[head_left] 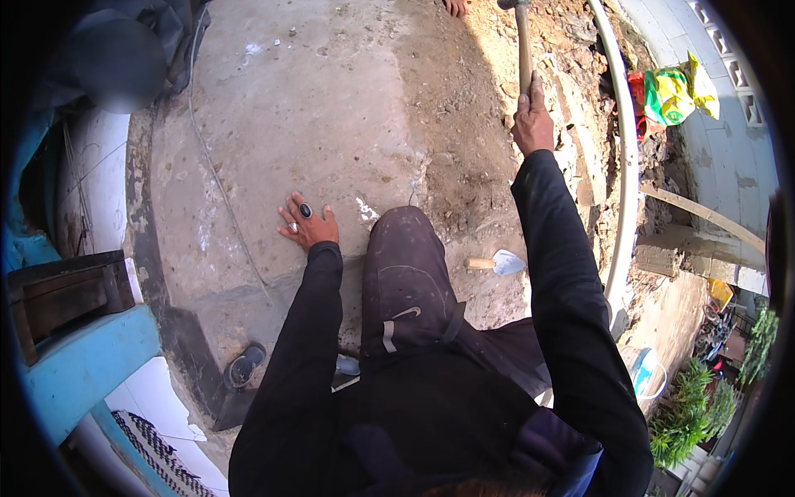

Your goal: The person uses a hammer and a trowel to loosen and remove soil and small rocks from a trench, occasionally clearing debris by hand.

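Note:
My right hand (532,124) is wrapped round the wooden handle of a hammer (523,45). The hammer reaches up over broken, rubbly ground, and its dark head is partly cut off by the upper edge of the picture. My left hand (308,224) rests on the concrete slab (273,108) with its fingers spread, holding nothing; two rings show on it. Between my arms, beside my knee, a small trowel (508,262) with a wooden handle lies on the ground.
A pale pipe (625,166) runs along the right, beside colourful plastic bags (671,95) and a block wall. A thin cable (217,178) crosses the slab. Another person's hand (455,7) shows at the top. A bucket (644,373) stands lower right, a blue bench (91,364) at left.

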The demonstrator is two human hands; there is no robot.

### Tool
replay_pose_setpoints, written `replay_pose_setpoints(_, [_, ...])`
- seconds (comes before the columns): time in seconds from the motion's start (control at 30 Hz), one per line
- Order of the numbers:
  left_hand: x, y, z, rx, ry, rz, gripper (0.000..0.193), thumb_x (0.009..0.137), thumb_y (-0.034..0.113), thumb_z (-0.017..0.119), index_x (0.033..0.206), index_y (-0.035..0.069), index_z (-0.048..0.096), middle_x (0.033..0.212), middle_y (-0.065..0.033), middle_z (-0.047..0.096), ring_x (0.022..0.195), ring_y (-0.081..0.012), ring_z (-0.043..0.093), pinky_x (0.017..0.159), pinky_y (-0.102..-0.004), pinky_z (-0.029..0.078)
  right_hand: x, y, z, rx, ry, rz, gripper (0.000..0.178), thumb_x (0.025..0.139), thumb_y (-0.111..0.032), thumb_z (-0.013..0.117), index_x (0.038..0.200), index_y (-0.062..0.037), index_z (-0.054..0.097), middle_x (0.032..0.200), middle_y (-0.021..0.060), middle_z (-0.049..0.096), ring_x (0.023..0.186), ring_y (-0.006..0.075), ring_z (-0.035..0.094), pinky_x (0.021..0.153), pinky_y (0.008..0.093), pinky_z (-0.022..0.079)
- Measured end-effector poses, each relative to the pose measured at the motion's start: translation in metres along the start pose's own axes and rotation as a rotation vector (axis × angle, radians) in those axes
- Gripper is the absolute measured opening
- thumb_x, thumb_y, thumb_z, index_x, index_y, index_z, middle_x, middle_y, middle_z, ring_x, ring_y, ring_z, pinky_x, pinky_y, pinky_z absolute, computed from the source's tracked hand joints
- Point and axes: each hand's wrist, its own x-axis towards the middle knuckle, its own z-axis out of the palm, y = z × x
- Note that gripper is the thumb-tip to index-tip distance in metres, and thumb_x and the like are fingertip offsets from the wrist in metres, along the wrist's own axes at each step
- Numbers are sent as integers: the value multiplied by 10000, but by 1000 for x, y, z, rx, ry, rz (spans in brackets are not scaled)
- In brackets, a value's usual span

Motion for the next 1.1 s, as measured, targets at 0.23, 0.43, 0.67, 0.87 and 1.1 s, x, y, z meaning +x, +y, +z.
replay_pose_setpoints(0.23, [5, 1, 1, -21, 19, 20, 854, 818, 370, 666, 1476, 87, 202, 1511, -96, 247, 1421, -346, 150, 1112, -608, 69, -33, 26, -23, -435, -1076, 450, 442, 962, -289, 448, 1386, -164, 451, 760, 85, 586, 567, 171, 575, 510, 341, 495])
replay_pose_setpoints(0.43, [1, -4, 0, -3, 15, -12, 858, 819, 362, 667, 1480, 90, 192, 1514, -101, 241, 1424, -348, 140, 1114, -601, 66, -9, 13, -32, -59, -646, 429, 437, 979, -284, 437, 1409, -210, 418, 699, 95, 581, 506, 171, 555, 475, 331, 470])
replay_pose_setpoints(0.67, [2, 7, -12, -21, -56, -6, 858, 821, 362, 663, 1482, 91, 188, 1514, -102, 237, 1424, -343, 142, 1115, -602, 76, -44, 64, 14, -221, -828, 423, 461, 973, -233, 452, 1428, -205, 384, 643, 73, 542, 490, 151, 535, 423, 310, 449])
replay_pose_setpoints(0.87, [2, -1, -4, 13, -21, -13, 861, 818, 373, 663, 1479, 84, 193, 1511, -103, 246, 1424, -341, 142, 1117, -597, 74, -6, 21, -38, -346, -1080, 363, 495, 952, -321, 487, 1423, -191, 408, 728, 97, 627, 548, 151, 591, 528, 306, 502])
replay_pose_setpoints(1.1, [0, 3, -2, -12, -8, -5, 867, 813, 369, 665, 1481, 88, 190, 1516, -105, 236, 1425, -345, 137, 1118, -598, 60, -66, 55, 28, -113, -765, 522, 386, 980, -274, 398, 1339, -174, 502, 738, 94, 607, 601, 184, 611, 515, 333, 492])
